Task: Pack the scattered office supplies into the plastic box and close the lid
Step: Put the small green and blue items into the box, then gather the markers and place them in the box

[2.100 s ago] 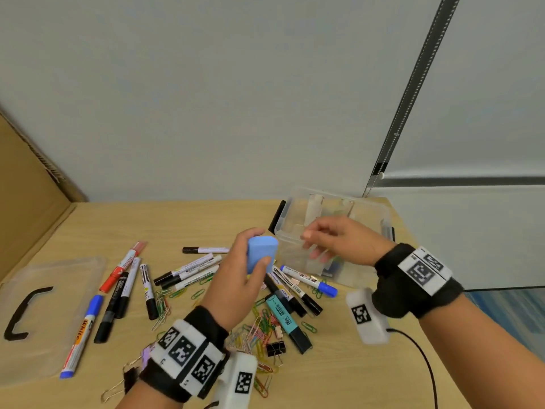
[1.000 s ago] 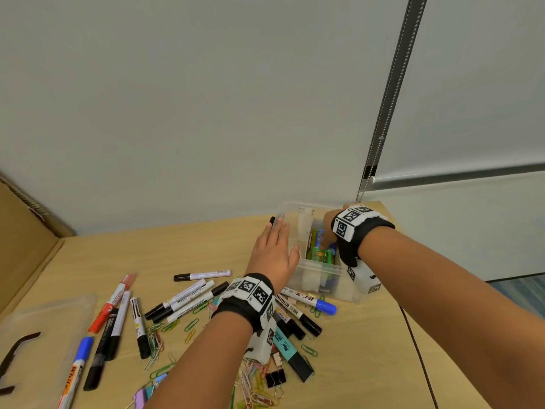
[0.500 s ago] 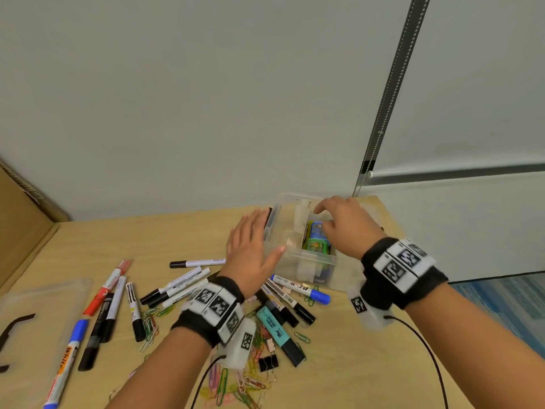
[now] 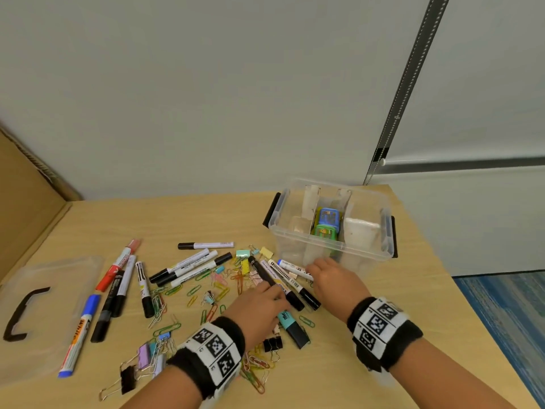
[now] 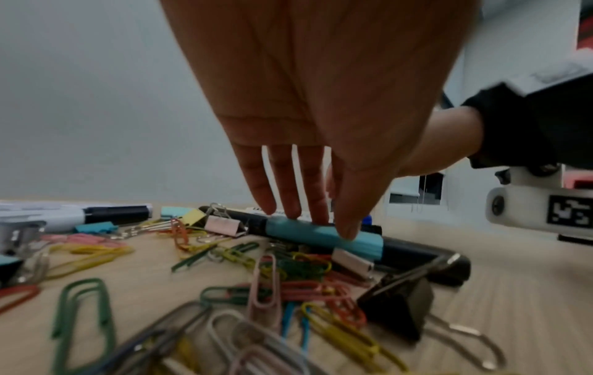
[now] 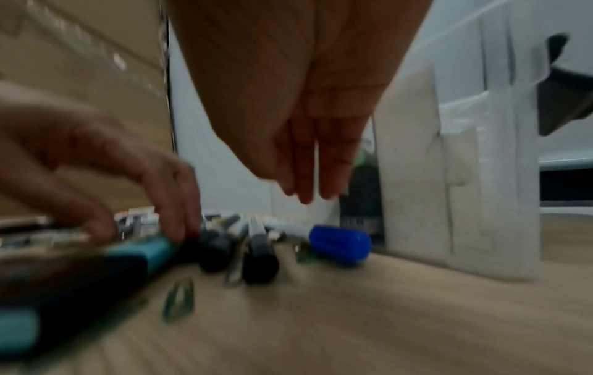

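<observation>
Step in hand, as judged: gathering markers from the pile to load into the plastic box [image 4: 333, 249]; packing was barely begun and the lid [image 4: 44, 305] was still off.

Left hand [image 4: 259, 305] was down on the pile, fingers [image 5: 290, 192] nearly straight and slightly spread, tips touching the teal highlighter [image 5: 324, 234] and the dark marker behind it; no grip closed yet. Right hand [image 4: 333, 280] hovered just beyond it, fingers straight and held together, holding nothing, tips above the blue-capped marker [image 6: 340, 244].

Box sat just ahead of the right hand on the wooden surface [image 4: 368, 373]: clear, rigid, thin-walled, black side latches, inner dividers, a blue and a green item already inside. Lid lay flat far to the left of the left hand, translucent with a black handle.

Next move likely called for curling fingers around several smooth, round barrels at once; they could roll. Thin wire paper clips [image 5: 266, 281] and folded-metal binder clips [image 5: 398, 302] under the left wrist would need pinching or scooping.
</observation>
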The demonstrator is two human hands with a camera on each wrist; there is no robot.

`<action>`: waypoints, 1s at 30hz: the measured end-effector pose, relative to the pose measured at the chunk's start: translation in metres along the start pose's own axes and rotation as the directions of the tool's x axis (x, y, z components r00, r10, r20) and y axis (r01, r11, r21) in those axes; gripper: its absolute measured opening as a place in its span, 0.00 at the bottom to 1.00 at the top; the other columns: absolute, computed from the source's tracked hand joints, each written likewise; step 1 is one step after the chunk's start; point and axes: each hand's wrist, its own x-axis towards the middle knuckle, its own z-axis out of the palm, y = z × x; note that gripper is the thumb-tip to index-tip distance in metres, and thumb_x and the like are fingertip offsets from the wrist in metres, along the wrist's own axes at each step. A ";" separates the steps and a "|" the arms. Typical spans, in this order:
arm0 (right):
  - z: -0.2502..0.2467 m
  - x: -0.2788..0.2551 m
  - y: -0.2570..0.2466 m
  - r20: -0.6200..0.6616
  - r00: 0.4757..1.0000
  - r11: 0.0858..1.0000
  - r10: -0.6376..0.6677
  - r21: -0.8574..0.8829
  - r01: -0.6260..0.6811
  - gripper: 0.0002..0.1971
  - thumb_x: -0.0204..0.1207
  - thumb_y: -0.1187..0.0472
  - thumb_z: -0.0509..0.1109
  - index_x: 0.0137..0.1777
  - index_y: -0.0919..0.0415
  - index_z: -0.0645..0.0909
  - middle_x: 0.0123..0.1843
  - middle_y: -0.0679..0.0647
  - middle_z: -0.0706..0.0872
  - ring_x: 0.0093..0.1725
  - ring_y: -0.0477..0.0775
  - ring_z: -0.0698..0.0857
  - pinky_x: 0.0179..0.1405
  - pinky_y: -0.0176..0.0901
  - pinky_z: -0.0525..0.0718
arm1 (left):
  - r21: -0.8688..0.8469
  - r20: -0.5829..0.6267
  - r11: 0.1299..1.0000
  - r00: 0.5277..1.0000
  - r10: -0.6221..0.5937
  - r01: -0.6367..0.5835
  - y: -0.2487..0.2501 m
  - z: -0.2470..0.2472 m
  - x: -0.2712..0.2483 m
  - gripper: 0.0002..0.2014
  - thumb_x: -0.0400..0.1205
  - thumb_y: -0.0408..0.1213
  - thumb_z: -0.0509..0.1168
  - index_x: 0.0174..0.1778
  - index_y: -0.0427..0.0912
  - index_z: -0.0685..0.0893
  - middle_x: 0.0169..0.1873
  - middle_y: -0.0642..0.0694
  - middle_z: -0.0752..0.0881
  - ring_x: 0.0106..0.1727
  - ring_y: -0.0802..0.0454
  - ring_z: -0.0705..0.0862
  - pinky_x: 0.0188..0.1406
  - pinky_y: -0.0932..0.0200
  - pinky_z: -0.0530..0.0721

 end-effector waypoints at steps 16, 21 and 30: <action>-0.036 -0.015 -0.026 -0.010 0.996 0.994 0.093 -0.047 -0.094 0.17 0.73 0.57 0.71 0.61 0.54 0.78 0.54 0.53 0.78 0.50 0.55 0.82 0.42 0.47 0.82 | 0.105 -0.083 0.994 0.997 -0.010 0.019 0.001 -0.013 0.002 0.19 0.82 0.41 0.62 0.70 0.52 0.74 0.68 0.54 0.75 0.67 0.50 0.68 0.65 0.53 0.68; -0.100 -0.019 -0.025 -0.105 0.994 0.955 0.020 0.297 0.012 0.17 0.84 0.60 0.58 0.71 0.52 0.74 0.56 0.49 0.76 0.46 0.49 0.80 0.46 0.36 0.80 | -0.069 -0.202 0.987 0.967 -0.158 0.147 -0.017 -0.034 -0.029 0.18 0.85 0.45 0.56 0.72 0.58 0.71 0.69 0.60 0.75 0.68 0.58 0.68 0.65 0.59 0.70; -0.120 0.083 -0.033 -0.097 0.900 0.885 0.424 0.254 -0.390 0.14 0.78 0.62 0.63 0.63 0.62 0.72 0.54 0.60 0.83 0.44 0.59 0.81 0.39 0.45 0.75 | -0.190 -0.244 0.960 0.937 -0.249 0.205 -0.043 -0.033 -0.067 0.21 0.85 0.39 0.59 0.72 0.63 0.71 0.67 0.64 0.74 0.65 0.59 0.73 0.59 0.64 0.75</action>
